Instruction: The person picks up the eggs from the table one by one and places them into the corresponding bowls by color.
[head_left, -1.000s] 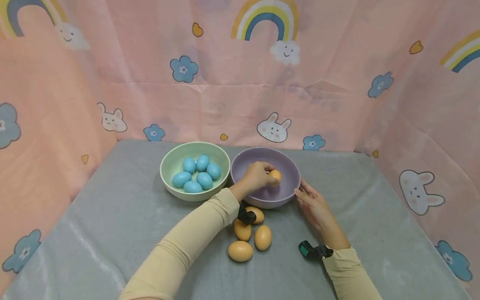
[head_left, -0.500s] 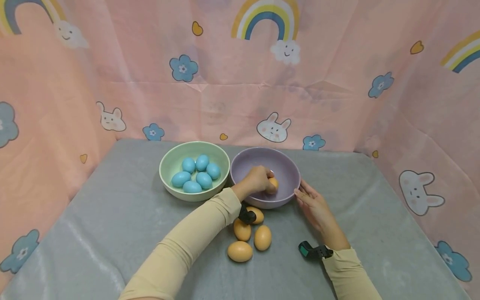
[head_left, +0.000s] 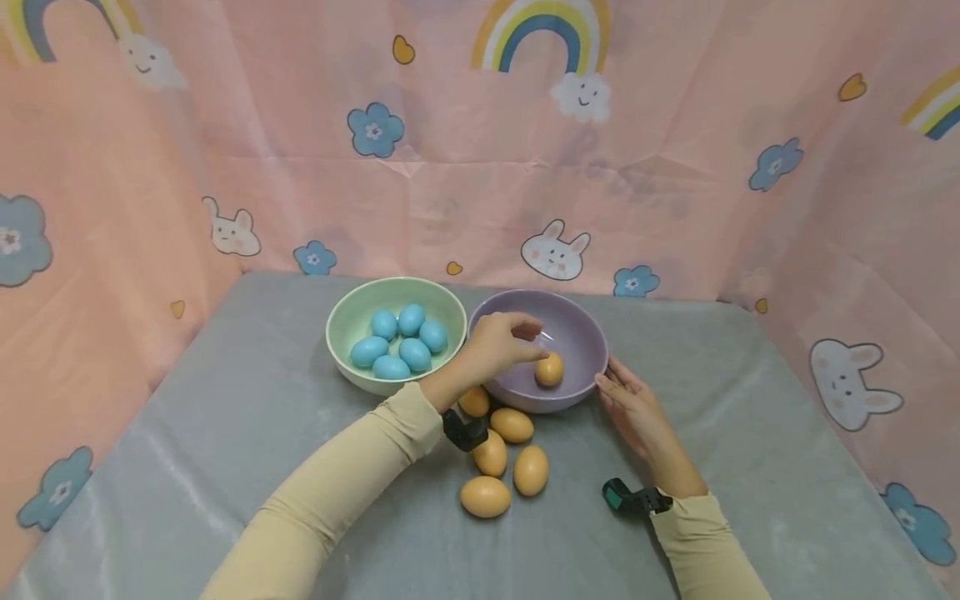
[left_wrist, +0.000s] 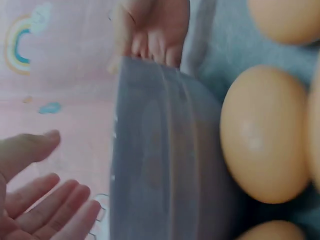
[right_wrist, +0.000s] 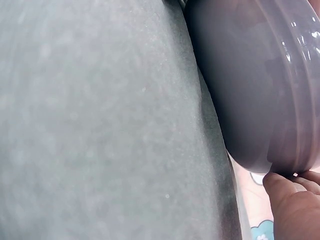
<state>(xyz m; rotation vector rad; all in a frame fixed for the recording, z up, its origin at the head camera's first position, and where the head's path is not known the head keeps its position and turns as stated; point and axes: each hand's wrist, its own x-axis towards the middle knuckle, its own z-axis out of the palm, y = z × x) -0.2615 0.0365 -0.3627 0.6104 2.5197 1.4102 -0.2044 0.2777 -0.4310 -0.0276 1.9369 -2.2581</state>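
My left hand (head_left: 497,343) hovers over the left side of the purple bowl (head_left: 581,342), thumb and fingers spread apart around nothing. One orange egg (head_left: 549,369) lies in that bowl, just beyond the thumb tip. In the left wrist view the left hand's fingers (left_wrist: 50,205) are extended and apart from the bowl wall. My right hand (head_left: 637,417) touches the bowl's right side, with fairly straight fingers and thumb at the outer wall near the rim. Several more orange eggs (head_left: 531,471) lie on the cloth before the bowl, one partly behind the left wrist.
A green bowl (head_left: 341,354) holding several blue eggs (head_left: 391,367) stands directly left of the purple one. Grey cloth (head_left: 225,433) covers the table. A pink patterned curtain (head_left: 442,200) encloses the back and sides. Each wrist wears a black strap device (head_left: 633,500).
My left hand has let go of the orange egg in the purple bowl, spread its fingers and drawn back leftward. The right hand stays at the bowl. The head view has shifted slightly.
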